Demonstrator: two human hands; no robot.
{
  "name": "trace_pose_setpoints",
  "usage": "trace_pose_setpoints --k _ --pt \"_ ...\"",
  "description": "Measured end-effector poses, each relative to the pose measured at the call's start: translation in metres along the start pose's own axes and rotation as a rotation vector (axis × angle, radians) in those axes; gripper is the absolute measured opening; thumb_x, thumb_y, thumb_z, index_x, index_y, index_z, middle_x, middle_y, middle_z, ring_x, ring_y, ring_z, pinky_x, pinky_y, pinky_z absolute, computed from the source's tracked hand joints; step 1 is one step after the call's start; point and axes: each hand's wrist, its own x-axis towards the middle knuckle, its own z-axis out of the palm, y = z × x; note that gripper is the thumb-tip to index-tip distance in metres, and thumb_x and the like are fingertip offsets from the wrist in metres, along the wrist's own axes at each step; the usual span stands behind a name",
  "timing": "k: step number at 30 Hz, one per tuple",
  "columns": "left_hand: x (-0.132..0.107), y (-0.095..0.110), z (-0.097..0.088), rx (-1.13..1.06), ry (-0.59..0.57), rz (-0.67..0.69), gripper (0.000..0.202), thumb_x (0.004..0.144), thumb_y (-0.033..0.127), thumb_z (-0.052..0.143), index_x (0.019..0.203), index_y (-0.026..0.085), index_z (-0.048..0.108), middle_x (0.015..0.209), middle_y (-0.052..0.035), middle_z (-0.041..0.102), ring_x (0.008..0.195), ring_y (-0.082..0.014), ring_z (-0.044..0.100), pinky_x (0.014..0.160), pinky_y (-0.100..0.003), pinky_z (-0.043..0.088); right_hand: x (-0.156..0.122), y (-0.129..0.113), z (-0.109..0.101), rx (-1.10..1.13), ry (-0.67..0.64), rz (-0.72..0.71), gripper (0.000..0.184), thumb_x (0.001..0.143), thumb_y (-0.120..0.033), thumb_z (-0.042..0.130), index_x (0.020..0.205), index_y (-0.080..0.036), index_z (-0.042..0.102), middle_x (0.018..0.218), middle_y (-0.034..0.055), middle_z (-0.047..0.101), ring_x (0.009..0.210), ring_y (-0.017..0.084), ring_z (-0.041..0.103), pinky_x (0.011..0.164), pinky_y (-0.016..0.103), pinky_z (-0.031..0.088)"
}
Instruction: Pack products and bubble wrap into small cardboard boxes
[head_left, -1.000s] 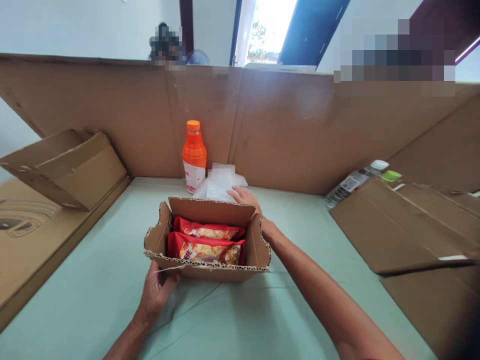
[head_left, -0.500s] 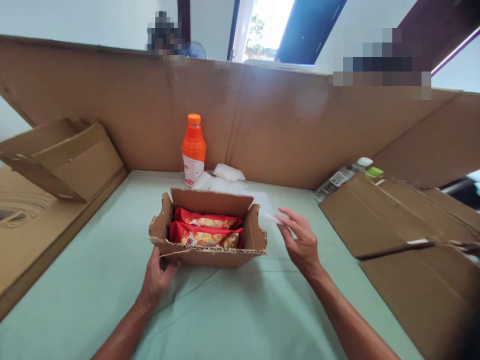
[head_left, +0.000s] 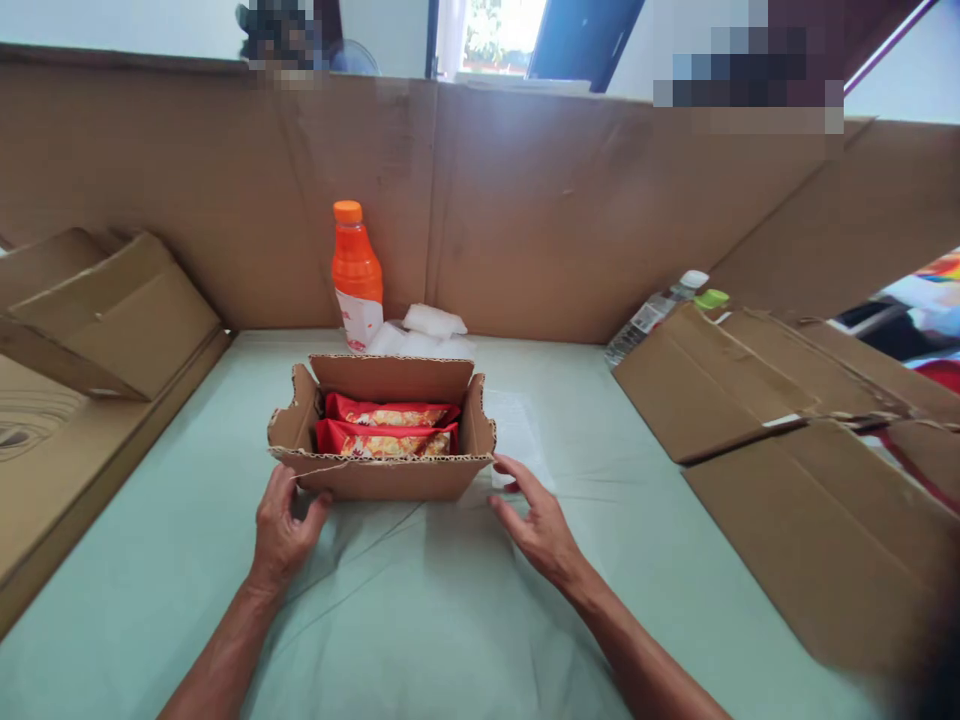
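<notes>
An open cardboard box (head_left: 397, 479) stands on the pale green tabletop. Two red snack packets, one (head_left: 397, 412) behind the other (head_left: 375, 438), lie side by side inside it. My left hand (head_left: 281, 530) has the box's front left corner between thumb and fingers. At the front right corner is my right hand (head_left: 536, 515), open, thumb and fingers spread, its fingertips at or just beside the cardboard. A translucent plastic piece (head_left: 525, 430) lies flat on the table to the right of the box.
Behind the box stand an orange bottle (head_left: 357, 275) and white packing pieces (head_left: 435, 322). A clear bottle (head_left: 649, 325) leans at the back right, near folded cardboard (head_left: 712, 390). More cardboard (head_left: 135, 320) is on the left. A tall cardboard wall (head_left: 525, 210) closes the back.
My right hand has let go of the translucent plastic piece and moved to the box's front right corner. My left hand stays at the left corner. The view has shifted slightly.
</notes>
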Motion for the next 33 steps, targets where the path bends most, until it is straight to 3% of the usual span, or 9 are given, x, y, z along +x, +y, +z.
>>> trace_pose_setpoints --k 4,6,9,11,16,22,27,30,33 --pt "0.001 -0.004 0.008 -0.046 -0.043 -0.079 0.020 0.079 0.036 0.066 0.077 0.022 0.052 0.073 0.0030 0.045 0.061 -0.0142 0.045 0.056 -0.026 0.040 0.018 -0.009 0.035 0.172 -0.068 0.062 0.047 0.088 -0.035 0.058 0.132 -0.020 0.058 0.122 0.0116 0.069 0.087 0.022 0.070 0.078 0.037 0.059" --pt "0.003 -0.007 0.014 -0.110 -0.050 -0.157 0.022 0.080 0.037 0.068 0.090 0.020 0.057 0.080 0.0018 0.050 0.065 -0.0140 0.050 0.060 -0.027 0.044 0.028 -0.012 0.048 0.230 -0.041 0.093 0.049 0.087 -0.034 0.057 0.134 -0.020 0.056 0.124 0.0119 0.067 0.086 0.021 0.069 0.078 0.037 0.059" --pt "0.006 -0.011 0.022 -0.355 -0.046 -0.252 0.059 0.076 0.039 0.073 0.128 0.022 0.051 0.112 -0.0065 0.059 0.085 -0.0174 0.062 0.077 -0.032 0.053 0.045 -0.014 0.060 0.308 -0.023 0.099 0.053 0.086 -0.031 0.056 0.138 -0.021 0.052 0.131 0.0126 0.064 0.103 0.024 0.067 0.082 0.038 0.059" --pt "0.006 -0.012 0.025 -0.519 -0.060 -0.287 0.080 0.073 0.040 0.076 0.143 0.025 0.040 0.137 -0.0126 0.051 0.104 -0.0225 0.064 0.091 -0.039 0.054 0.053 -0.013 0.062 0.337 -0.019 0.070 0.058 0.085 -0.028 0.056 0.142 -0.023 0.049 0.136 0.0130 0.061 0.116 0.026 0.064 0.087 0.039 0.059" --pt "-0.003 -0.008 0.022 -0.568 -0.074 -0.303 0.088 0.076 0.037 0.077 0.151 0.028 0.032 0.146 -0.0154 0.047 0.117 -0.0255 0.061 0.096 -0.042 0.051 0.056 0.001 0.029 0.098 0.120 -0.005 0.045 0.088 -0.028 0.055 0.132 -0.023 0.059 0.144 0.0127 0.056 0.125 0.026 0.058 0.091 0.040 0.056" --pt "-0.007 -0.010 0.022 -0.509 -0.088 -0.290 0.084 0.077 0.036 0.074 0.150 0.028 0.033 0.144 -0.0145 0.050 0.107 -0.0231 0.065 0.085 -0.038 0.053 0.074 0.041 -0.022 -0.314 0.146 0.356 0.041 0.083 -0.029 0.061 0.122 -0.018 0.066 0.111 0.0109 0.073 0.094 0.023 0.066 0.087 0.037 0.050" --pt "-0.003 -0.009 0.023 -0.425 -0.029 -0.361 0.077 0.077 0.036 0.071 0.146 0.027 0.038 0.144 -0.0141 0.050 0.104 -0.0217 0.066 0.085 -0.039 0.054 0.094 0.060 -0.024 -0.292 0.179 0.440 0.021 0.071 -0.024 0.068 0.091 -0.019 0.073 0.074 0.0040 0.070 0.079 0.022 0.065 0.073 0.030 0.046" --pt "-0.006 0.003 0.010 -0.279 0.097 -0.382 0.074 0.077 0.037 0.070 0.144 0.023 0.043 0.143 -0.0156 0.051 0.106 -0.0236 0.065 0.077 -0.034 0.054 0.091 0.055 -0.027 -0.203 0.214 0.387 0.014 0.075 -0.026 0.061 0.082 -0.019 0.071 0.073 0.0027 0.069 0.074 0.020 0.063 0.072 0.029 0.045" --pt "-0.023 0.027 -0.004 -0.145 0.168 -0.308 0.071 0.080 0.036 0.068 0.145 0.022 0.043 0.132 -0.0146 0.058 0.103 -0.0247 0.065 0.069 -0.031 0.054 0.069 0.040 -0.035 -0.085 0.227 0.290 0.018 0.080 -0.033 0.057 0.081 -0.019 0.068 0.080 0.0030 0.071 0.074 0.018 0.061 0.072 0.029 0.046"
